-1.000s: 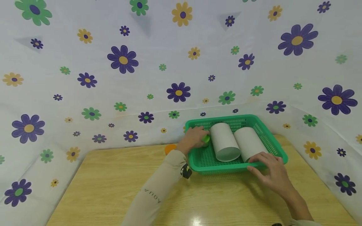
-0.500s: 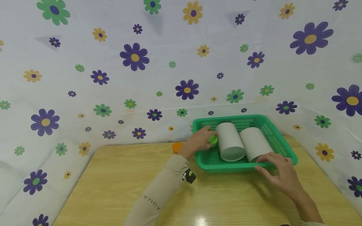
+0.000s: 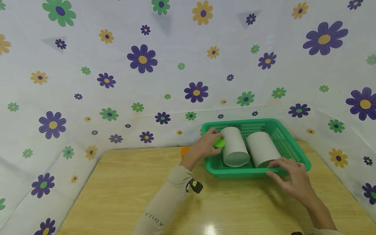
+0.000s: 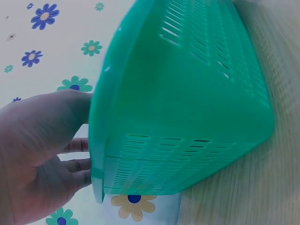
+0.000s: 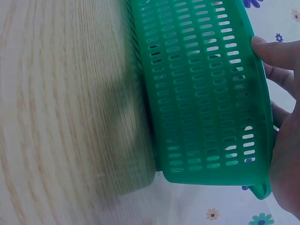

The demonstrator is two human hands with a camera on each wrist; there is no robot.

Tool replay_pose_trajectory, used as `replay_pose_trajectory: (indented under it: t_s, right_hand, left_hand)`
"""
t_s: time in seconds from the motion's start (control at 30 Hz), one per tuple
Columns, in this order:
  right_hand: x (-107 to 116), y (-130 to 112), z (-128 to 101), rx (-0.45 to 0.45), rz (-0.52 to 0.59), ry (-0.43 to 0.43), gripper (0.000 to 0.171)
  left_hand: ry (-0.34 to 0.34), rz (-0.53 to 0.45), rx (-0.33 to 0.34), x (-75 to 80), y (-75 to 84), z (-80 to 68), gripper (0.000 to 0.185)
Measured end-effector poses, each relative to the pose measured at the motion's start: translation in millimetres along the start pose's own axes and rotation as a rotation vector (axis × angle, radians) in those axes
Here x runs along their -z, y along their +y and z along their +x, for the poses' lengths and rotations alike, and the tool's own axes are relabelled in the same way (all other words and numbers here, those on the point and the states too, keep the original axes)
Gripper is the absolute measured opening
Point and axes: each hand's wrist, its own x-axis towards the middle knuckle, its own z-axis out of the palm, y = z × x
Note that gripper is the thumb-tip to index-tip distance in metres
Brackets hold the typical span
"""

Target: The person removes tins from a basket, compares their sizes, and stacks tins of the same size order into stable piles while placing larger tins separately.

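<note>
A green plastic basket (image 3: 235,172) with slotted walls stands on the wooden table, two white cylinders (image 3: 235,147) (image 3: 262,148) lying in it side by side. My left hand (image 3: 205,146) reaches over the basket's left side and holds a small light green round piece (image 3: 219,142) beside the left cylinder; its exact kind cannot be told. In the left wrist view, the basket wall hides what this hand (image 4: 42,150) holds. My right hand (image 3: 293,179) grips the front rim near the right corner, thumb (image 5: 269,50) outside and fingers over the inside.
An orange round thing (image 3: 185,151) sits on the table left of the basket, partly hidden behind my left wrist. Flower-printed white sheeting (image 3: 164,81) rises behind the table (image 3: 141,176) and along both sides.
The head view has turned slightly left. My left hand has lifted the light green piece a little, and the left cylinder has shifted leftward in the basket. My right hand stays at the rim.
</note>
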Motion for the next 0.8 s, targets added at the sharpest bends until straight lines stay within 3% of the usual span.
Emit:
replay_pose_trajectory:
  t_s: [0.2,0.43,0.6,0.8]
  right_hand:
    - [0,0,1,0.004,0.001,-0.005,0.028]
    - [1,0,3,0.005,-0.003,-0.003,0.03]
    - [1,-1,3,0.004,0.0,-0.006,0.029]
    - [0,-2,1,0.004,0.0,-0.005,0.029]
  left_hand:
    - [0.06,-0.05,-0.015,5.7,-2.5,-10.4,0.049]
    - [0.196,-0.186,-0.085,14.9,-1.0,-27.6,0.048]
    - [0.276,-0.295,-0.098,15.2,-3.2,-41.4,0.047]
    - [0.389,-0.367,-0.14,16.5,-5.3,-58.7,0.047]
